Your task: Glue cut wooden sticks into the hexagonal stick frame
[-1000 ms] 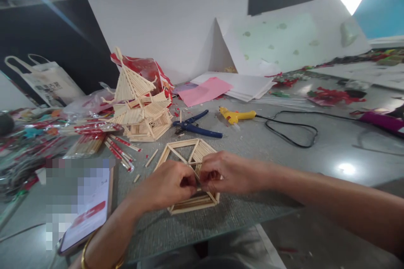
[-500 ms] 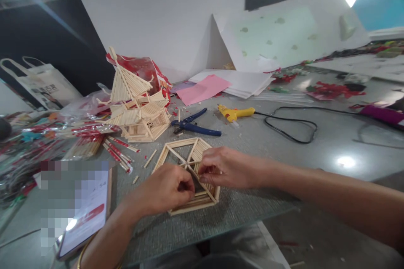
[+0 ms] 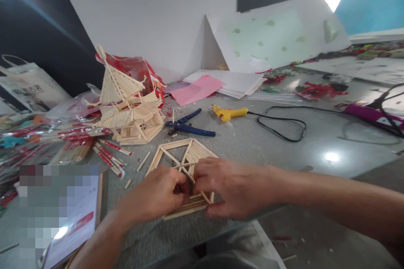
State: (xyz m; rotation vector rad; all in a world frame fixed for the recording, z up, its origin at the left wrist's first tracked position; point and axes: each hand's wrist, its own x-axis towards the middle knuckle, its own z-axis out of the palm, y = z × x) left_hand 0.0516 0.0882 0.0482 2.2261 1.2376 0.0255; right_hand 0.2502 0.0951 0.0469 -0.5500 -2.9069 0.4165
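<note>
A many-sided frame of pale wooden sticks [image 3: 202,150] lies on the grey table, with spokes meeting at its middle and rows of sticks filling some sections. My left hand [image 3: 160,191] is over its left and lower part, fingers curled in a pinch; what they hold, if anything, is hidden. Across the frame's right side rests my right hand [image 3: 232,185], fingers bent over the sticks and thumb apart near the lower right edge. Nothing shows between its fingers. The hands are close together, and they cover part of the frame.
Behind stand a tiered stick model [image 3: 135,122], blue cutters [image 3: 192,128] and a yellow glue gun [image 3: 230,112] with a black cord. Bagged sticks [image 3: 75,132] and a phone [image 3: 74,222] are at left. Pink paper [image 3: 198,89] and white sheets lie farther back.
My right hand has moved lower over the frame, its thumb now spread from the fingers. My left hand stays pinched near the frame's middle. The whole view has shifted slightly.
</note>
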